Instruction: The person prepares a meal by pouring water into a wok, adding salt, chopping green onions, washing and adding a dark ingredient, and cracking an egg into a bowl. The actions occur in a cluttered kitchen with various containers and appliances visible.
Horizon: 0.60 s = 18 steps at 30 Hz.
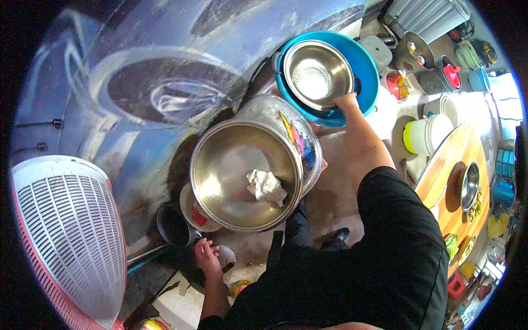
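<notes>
The right hand (345,102) reaches to the far side, where a smaller steel bowl (316,74) sits inside a blue plastic basin (367,66). Its fingers look closed over the bowl's near right rim; how firmly they press is hidden. The left hand (207,256) is lower and to the left, just beside a black bucket (175,224). Its fingers are loosely curled and part open, with nothing seen in them; whether they touch the bucket I cannot tell.

Between the hands stands a wide steel bowl (236,165), with a crumpled white lump (267,188) inside, cloth or plastic, on its right side.

The step in hand appears to be handling the smaller bowl by its rim. Moving it from here would call for a secure grip and clearance over the basin's wall; the left hand looks free to steady the opposite rim.
</notes>
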### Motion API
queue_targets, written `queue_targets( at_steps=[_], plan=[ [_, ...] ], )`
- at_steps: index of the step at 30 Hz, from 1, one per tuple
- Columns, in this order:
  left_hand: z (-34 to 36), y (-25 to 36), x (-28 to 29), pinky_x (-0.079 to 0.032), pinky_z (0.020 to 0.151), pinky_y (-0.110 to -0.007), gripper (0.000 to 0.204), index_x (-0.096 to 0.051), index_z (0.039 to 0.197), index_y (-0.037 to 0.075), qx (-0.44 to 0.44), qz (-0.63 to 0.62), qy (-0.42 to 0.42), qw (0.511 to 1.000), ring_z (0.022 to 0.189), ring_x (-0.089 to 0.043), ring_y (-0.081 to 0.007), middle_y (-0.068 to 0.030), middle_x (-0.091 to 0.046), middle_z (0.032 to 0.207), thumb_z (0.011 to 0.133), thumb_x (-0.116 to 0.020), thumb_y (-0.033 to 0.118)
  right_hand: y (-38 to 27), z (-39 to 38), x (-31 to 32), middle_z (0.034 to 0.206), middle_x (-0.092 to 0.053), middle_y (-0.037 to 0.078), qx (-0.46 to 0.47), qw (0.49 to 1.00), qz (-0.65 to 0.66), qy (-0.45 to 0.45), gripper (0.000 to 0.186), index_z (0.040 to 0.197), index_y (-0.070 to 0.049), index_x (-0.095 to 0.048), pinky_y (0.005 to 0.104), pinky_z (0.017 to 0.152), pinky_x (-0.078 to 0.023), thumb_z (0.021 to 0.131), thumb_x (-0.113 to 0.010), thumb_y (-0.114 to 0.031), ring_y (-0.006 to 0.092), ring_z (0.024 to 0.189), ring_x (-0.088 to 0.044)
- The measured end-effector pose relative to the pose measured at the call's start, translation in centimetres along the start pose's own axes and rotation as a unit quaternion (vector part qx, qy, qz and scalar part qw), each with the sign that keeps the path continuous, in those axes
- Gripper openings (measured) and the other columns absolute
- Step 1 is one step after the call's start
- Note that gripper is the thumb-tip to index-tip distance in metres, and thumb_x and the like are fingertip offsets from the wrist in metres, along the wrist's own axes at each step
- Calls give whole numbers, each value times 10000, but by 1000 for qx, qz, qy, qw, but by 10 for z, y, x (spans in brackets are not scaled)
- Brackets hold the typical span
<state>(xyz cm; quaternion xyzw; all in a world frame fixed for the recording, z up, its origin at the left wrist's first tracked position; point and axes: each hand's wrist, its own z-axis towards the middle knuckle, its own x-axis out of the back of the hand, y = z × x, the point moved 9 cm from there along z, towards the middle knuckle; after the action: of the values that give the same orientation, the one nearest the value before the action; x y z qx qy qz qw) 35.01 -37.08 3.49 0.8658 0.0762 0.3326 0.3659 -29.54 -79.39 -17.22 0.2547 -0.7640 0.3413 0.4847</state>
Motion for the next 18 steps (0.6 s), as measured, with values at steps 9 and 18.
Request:
queue_targets(
  at_steps=[9, 18],
  plan=[
    [-5, -3, -22, -462, 656, -240, 308, -491, 1183, 59, -45, -69, -45, 996, 733, -568, -131, -38, -584, 1027, 948, -562, 246, 15, 28, 49, 949, -684, 182, 11, 993, 56, -104, 466, 1156, 9, -563, 492, 775, -489, 787, -649, -262, 349, 791, -672],
    [8, -22, -33, -438, 593, -263, 290, -523, 1134, 52, -18, 39, -161, 986, 690, -586, -117, -55, -599, 893, 960, -533, 283, 19, -78, 241, 871, -623, 197, -18, 948, 317, 32, 411, 1208, -20, -437, 383, 396, -469, 824, -505, -150, 283, 616, -627]
  ],
)
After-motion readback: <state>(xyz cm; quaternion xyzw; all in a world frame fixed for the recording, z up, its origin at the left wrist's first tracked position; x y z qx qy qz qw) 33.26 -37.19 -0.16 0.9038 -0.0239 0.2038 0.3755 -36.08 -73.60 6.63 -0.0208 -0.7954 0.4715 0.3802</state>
